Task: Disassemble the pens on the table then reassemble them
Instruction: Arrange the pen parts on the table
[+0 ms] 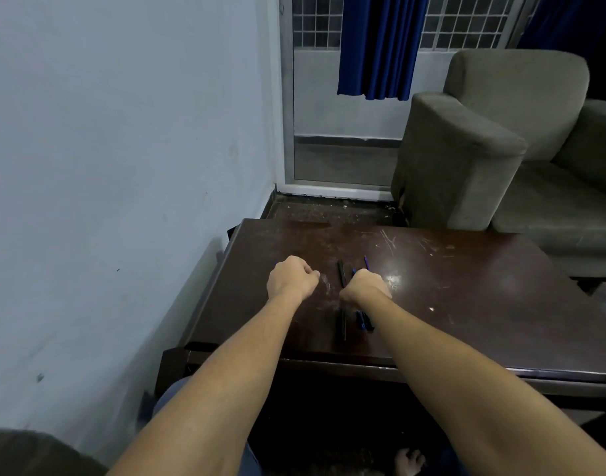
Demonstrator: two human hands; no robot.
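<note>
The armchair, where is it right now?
In the head view, the armchair stands on the right, beyond the table's far edge, below the blue curtain.

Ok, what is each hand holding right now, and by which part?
The right hand is closed over a blue pen piece, gripping its near end; the far tip pokes out beyond the fist. The left hand is curled shut, but whether it holds anything cannot be told.

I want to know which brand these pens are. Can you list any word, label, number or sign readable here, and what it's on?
None can be read.
Pens on the table: too small and blurred to show any print.
Right hand covers part of them.
Wall, curtain and sofa: no text visible.
</note>
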